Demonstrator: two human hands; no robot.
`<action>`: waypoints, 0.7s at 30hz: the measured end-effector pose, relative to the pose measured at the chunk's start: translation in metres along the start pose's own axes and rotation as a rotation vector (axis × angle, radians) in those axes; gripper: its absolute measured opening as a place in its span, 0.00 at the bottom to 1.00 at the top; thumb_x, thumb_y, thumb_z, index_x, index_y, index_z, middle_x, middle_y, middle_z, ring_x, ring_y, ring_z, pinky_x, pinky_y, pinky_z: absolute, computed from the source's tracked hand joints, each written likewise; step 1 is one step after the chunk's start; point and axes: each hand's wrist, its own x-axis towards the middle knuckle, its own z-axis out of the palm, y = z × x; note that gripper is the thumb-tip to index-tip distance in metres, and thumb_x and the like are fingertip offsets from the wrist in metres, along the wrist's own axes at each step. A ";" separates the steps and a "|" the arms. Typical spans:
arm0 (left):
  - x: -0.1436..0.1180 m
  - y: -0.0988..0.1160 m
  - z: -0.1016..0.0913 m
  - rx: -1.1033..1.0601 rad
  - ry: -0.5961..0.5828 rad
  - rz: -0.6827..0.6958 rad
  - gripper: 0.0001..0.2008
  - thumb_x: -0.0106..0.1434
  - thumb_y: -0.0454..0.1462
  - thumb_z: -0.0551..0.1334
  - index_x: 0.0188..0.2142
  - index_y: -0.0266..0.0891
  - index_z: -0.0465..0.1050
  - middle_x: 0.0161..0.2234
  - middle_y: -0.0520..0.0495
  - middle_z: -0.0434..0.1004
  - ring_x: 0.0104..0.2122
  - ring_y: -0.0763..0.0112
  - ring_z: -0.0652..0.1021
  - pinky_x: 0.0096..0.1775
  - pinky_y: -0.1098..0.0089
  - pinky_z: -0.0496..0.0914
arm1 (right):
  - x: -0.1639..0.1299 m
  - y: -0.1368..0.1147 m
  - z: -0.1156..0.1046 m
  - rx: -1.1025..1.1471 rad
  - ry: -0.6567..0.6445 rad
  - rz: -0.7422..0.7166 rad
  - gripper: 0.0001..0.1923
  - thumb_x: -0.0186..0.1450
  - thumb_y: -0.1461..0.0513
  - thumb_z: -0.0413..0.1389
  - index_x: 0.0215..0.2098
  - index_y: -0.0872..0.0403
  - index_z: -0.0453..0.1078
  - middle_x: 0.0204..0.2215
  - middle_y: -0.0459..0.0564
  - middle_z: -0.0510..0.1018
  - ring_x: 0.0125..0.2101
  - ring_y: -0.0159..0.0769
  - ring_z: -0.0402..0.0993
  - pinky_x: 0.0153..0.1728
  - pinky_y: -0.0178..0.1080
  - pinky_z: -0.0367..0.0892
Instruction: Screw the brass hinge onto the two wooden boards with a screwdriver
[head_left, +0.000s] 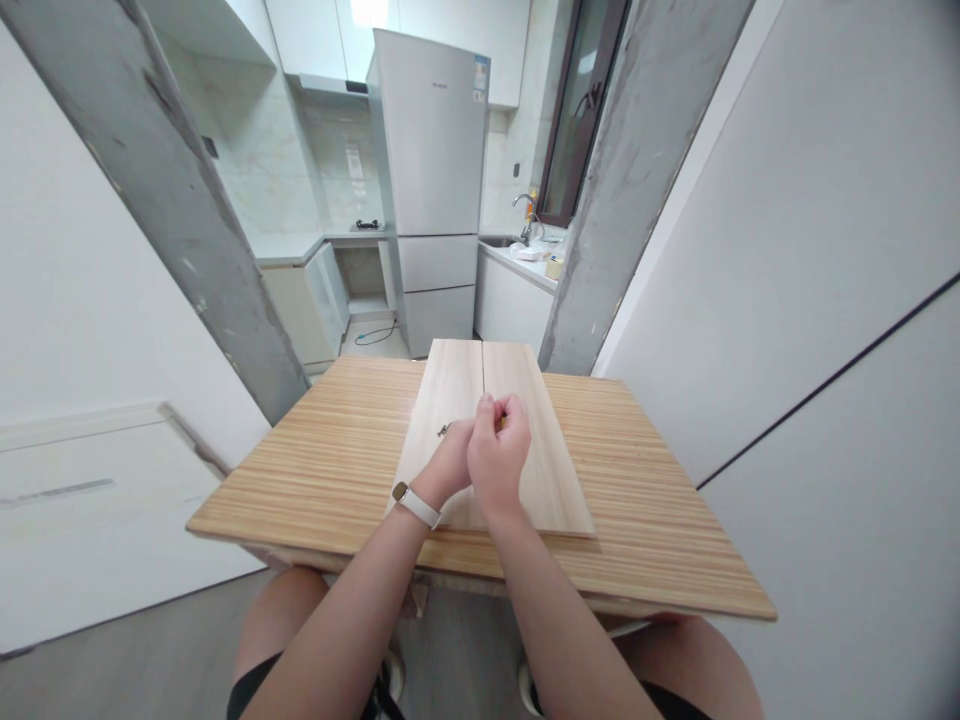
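My left hand (451, 460), with a light-strapped watch (417, 505) at the wrist, and my right hand (501, 460) are pressed together with fingers curled. A speck of brass-coloured material (502, 423) shows between the fingers, too small to name. My right hand covers much of the left one's fingers. Both are over a pale wooden board (555, 480), which has a dark line running down from its far edge. Just left of my left hand, a few small dark metal pieces, seemingly screws (444, 430), lie on the board.
The board lies on a striped wooden table (315, 460) with angled corners. Beyond the table stand a silver fridge (439, 150), a counter with a sink and tap (525, 215), and white cabinets. Grey pillars (217, 230) and white walls flank the table.
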 end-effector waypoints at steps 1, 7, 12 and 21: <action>-0.001 0.001 -0.001 0.022 0.015 -0.001 0.09 0.61 0.31 0.63 0.39 0.32 0.81 0.34 0.41 0.84 0.33 0.64 0.79 0.35 0.69 0.72 | 0.007 0.002 0.001 0.015 -0.042 0.030 0.21 0.72 0.52 0.50 0.23 0.49 0.54 0.22 0.43 0.60 0.26 0.35 0.59 0.30 0.40 0.56; 0.002 0.008 -0.001 -0.408 0.006 -0.034 0.22 0.58 0.28 0.66 0.54 0.34 0.74 0.40 0.42 0.84 0.42 0.62 0.83 0.44 0.67 0.76 | 0.065 0.017 -0.007 0.229 -0.461 0.287 0.27 0.64 0.51 0.57 0.14 0.49 0.52 0.12 0.39 0.53 0.16 0.29 0.50 0.20 0.39 0.47; 0.011 0.008 0.005 -0.568 -0.057 -0.016 0.24 0.62 0.32 0.67 0.58 0.36 0.68 0.46 0.39 0.83 0.47 0.61 0.83 0.48 0.66 0.76 | 0.096 0.025 -0.023 0.487 -0.890 0.335 0.29 0.61 0.50 0.61 0.14 0.48 0.48 0.11 0.36 0.49 0.15 0.26 0.43 0.20 0.37 0.41; 0.008 0.015 0.007 -0.136 0.091 0.024 0.18 0.61 0.28 0.62 0.51 0.35 0.76 0.40 0.42 0.85 0.37 0.64 0.83 0.40 0.70 0.74 | 0.050 0.012 -0.027 0.128 -0.318 0.017 0.13 0.64 0.53 0.60 0.28 0.52 0.66 0.26 0.43 0.69 0.29 0.34 0.64 0.33 0.38 0.61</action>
